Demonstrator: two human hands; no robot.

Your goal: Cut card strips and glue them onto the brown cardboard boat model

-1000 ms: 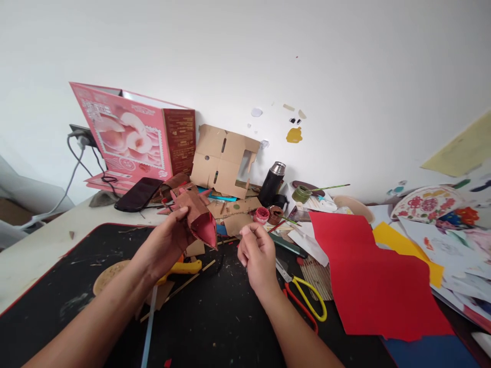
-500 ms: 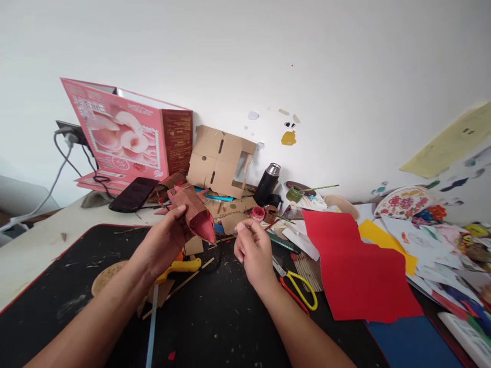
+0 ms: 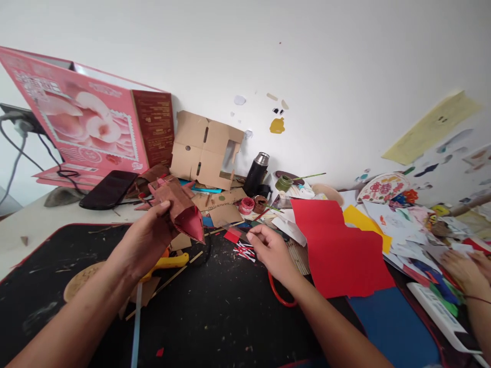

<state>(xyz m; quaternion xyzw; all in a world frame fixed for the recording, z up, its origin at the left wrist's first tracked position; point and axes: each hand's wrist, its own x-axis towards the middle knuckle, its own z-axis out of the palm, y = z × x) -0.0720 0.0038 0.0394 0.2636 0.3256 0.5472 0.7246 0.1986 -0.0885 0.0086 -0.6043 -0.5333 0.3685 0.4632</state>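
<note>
My left hand (image 3: 148,232) is closed around a reddish-brown painted cardboard model (image 3: 178,202) with spiky pieces and a pink-lined opening facing right. My right hand (image 3: 272,250) is beside it, thumb and forefinger pinched on what looks like a thin see-through strip (image 3: 236,229). Under the strip lie a small red paper piece (image 3: 231,235) and cut red-and-white paper bits (image 3: 244,251). The red scissors handle (image 3: 279,295) shows below my right wrist, the rest of the scissors hidden. A yellow-handled tool (image 3: 169,261) with a pale blue strip lies below my left hand.
A pink box (image 3: 92,122), cut cardboard (image 3: 203,148), phone (image 3: 109,189), black flask (image 3: 257,174) and paint jars (image 3: 246,205) stand or lie at the back. Red paper (image 3: 341,250) covers the right side. Another person's hands (image 3: 460,266) are at the far right.
The view has turned right, bringing another person's hands in. My right hand has moved right, away from the model, uncovering the cut paper bits; the see-through strip now shows at its fingertips.
</note>
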